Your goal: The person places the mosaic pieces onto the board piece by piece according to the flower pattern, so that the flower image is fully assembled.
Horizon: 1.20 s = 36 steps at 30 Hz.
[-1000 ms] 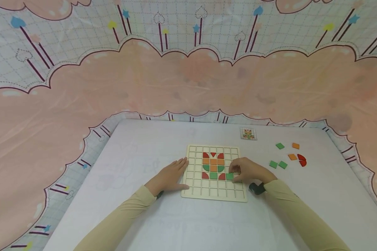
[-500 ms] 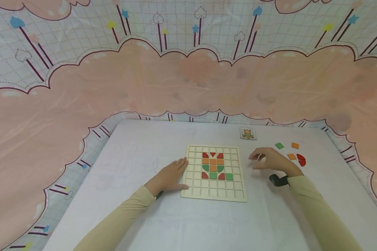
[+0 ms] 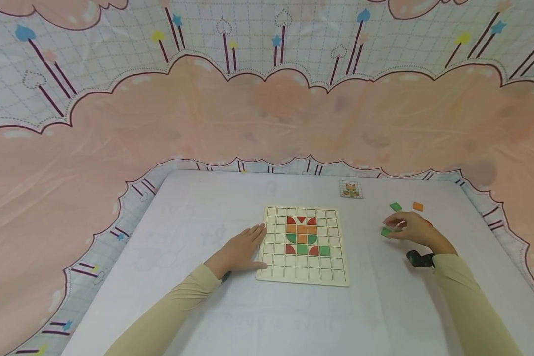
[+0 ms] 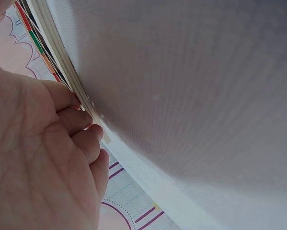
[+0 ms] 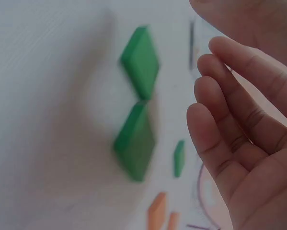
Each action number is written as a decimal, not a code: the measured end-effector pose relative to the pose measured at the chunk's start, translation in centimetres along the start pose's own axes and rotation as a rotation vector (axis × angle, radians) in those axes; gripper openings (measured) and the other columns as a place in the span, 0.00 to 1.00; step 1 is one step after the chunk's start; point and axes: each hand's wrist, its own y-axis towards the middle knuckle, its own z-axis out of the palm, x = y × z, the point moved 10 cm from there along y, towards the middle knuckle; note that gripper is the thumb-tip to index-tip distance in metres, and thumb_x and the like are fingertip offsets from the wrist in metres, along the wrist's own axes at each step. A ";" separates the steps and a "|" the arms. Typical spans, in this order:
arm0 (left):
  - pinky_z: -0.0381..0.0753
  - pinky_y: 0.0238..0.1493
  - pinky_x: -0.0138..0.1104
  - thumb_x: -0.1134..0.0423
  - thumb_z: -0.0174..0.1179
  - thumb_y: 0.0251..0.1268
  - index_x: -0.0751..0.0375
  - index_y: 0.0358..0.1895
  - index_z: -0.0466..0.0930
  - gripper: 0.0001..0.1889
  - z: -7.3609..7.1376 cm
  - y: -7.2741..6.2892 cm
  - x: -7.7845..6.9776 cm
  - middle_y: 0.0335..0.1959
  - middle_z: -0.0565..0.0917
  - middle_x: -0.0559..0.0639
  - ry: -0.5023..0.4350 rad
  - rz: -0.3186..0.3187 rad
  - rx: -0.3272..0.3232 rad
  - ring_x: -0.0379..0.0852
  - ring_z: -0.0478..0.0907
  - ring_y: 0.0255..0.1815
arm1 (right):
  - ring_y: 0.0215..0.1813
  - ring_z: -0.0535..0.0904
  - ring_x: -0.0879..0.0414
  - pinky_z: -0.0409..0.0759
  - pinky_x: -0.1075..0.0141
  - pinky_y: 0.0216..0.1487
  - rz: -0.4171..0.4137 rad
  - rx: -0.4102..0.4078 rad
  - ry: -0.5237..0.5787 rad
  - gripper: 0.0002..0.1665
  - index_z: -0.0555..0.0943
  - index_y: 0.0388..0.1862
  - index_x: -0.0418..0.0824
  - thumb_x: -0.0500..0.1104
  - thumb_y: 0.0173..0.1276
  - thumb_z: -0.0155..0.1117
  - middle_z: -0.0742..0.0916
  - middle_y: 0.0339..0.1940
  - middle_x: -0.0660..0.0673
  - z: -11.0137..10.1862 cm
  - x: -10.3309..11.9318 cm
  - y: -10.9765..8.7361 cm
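A pale gridded board (image 3: 278,272) lies on the white table, bearing a pattern of red, orange and green tiles around its middle. My left hand (image 3: 239,251) rests along the board's left edge, fingers extended and thumb at the lower corner. Over the loose tiles to the right is my right hand (image 3: 413,229), thumb and fingers apart. One green square tile (image 3: 385,232) shows beneath its fingertips. The right wrist view has two green tiles, an upper tile (image 5: 141,63) and a lower tile (image 5: 136,143), standing clear of the fingers.
Behind the right hand lie another green tile (image 3: 395,206) and an orange tile (image 3: 418,206). A small pattern card (image 3: 351,190) sits beyond the board's far right corner. The hand mostly hides the red pieces. A printed cloth (image 3: 267,118) hangs behind the table.
My right hand has let go of a green tile at the right of the board's pattern and moved right to the loose tiles. My left hand has stayed put.
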 end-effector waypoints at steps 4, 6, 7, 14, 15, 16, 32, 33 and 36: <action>0.55 0.75 0.43 0.32 0.51 0.59 0.67 0.73 0.48 0.50 0.0 0.0 -0.1 0.76 0.51 0.59 0.006 0.006 -0.003 0.52 0.49 0.77 | 0.38 0.79 0.61 0.80 0.72 0.40 0.036 -0.008 -0.026 0.21 0.81 0.44 0.31 0.40 0.52 0.73 0.85 0.40 0.39 0.2 -1.4 -0.1; 0.54 0.75 0.43 0.32 0.51 0.59 0.67 0.73 0.48 0.50 0.0 -0.1 -0.1 0.76 0.51 0.60 0.010 0.008 -0.005 0.52 0.49 0.77 | 0.39 0.79 0.59 0.79 0.73 0.40 0.059 -0.008 -0.038 0.21 0.81 0.44 0.32 0.41 0.53 0.73 0.86 0.40 0.40 0.4 -2.1 -0.2; 0.54 0.75 0.42 0.32 0.51 0.59 0.67 0.73 0.48 0.50 0.0 -0.1 -0.1 0.76 0.51 0.60 0.012 0.009 -0.004 0.52 0.49 0.77 | 0.40 0.79 0.57 0.79 0.73 0.39 0.065 -0.009 -0.044 0.20 0.81 0.44 0.32 0.40 0.53 0.73 0.86 0.39 0.39 0.5 -2.3 -0.2; 0.54 0.75 0.42 0.32 0.50 0.59 0.67 0.73 0.48 0.50 0.0 -0.1 0.0 0.76 0.51 0.59 0.013 0.007 -0.005 0.52 0.49 0.77 | 0.39 0.78 0.53 0.78 0.69 0.38 0.099 -0.018 -0.079 0.18 0.82 0.41 0.33 0.39 0.51 0.73 0.86 0.36 0.41 1.0 -2.6 0.0; 0.54 0.75 0.42 0.32 0.50 0.59 0.67 0.73 0.48 0.50 0.0 -0.1 0.0 0.76 0.51 0.59 0.013 0.005 -0.005 0.52 0.49 0.77 | 0.39 0.78 0.53 0.78 0.67 0.38 0.098 -0.014 -0.083 0.18 0.82 0.40 0.33 0.39 0.51 0.73 0.86 0.36 0.41 1.1 -2.5 0.0; 0.54 0.76 0.42 0.32 0.51 0.59 0.67 0.73 0.48 0.50 0.0 -0.1 0.0 0.76 0.51 0.59 0.011 0.004 -0.004 0.52 0.49 0.77 | 0.39 0.78 0.53 0.78 0.66 0.39 0.102 -0.009 -0.085 0.18 0.82 0.40 0.33 0.39 0.51 0.73 0.85 0.35 0.41 1.2 -2.4 0.1; 0.53 0.76 0.43 0.33 0.53 0.58 0.65 0.74 0.47 0.50 0.2 0.0 0.1 0.77 0.49 0.57 -0.019 -0.016 0.012 0.50 0.47 0.77 | 0.43 0.78 0.49 0.81 0.56 0.45 0.101 0.060 -0.070 0.20 0.81 0.47 0.33 0.38 0.54 0.71 0.84 0.43 0.38 1.9 -2.4 0.9; 0.53 0.76 0.43 0.33 0.53 0.58 0.65 0.74 0.47 0.51 0.2 0.0 0.1 0.77 0.49 0.57 -0.020 -0.018 0.014 0.50 0.47 0.77 | 0.43 0.78 0.49 0.81 0.56 0.45 0.106 0.063 -0.065 0.20 0.81 0.47 0.33 0.38 0.54 0.70 0.84 0.43 0.38 1.9 -2.4 0.9; 0.53 0.76 0.42 0.33 0.53 0.58 0.65 0.74 0.47 0.51 0.2 -0.1 0.1 0.77 0.49 0.57 -0.024 -0.022 0.015 0.50 0.47 0.77 | 0.43 0.78 0.48 0.81 0.55 0.46 0.110 0.071 -0.050 0.19 0.81 0.46 0.32 0.37 0.55 0.70 0.84 0.42 0.38 2.0 -2.5 0.9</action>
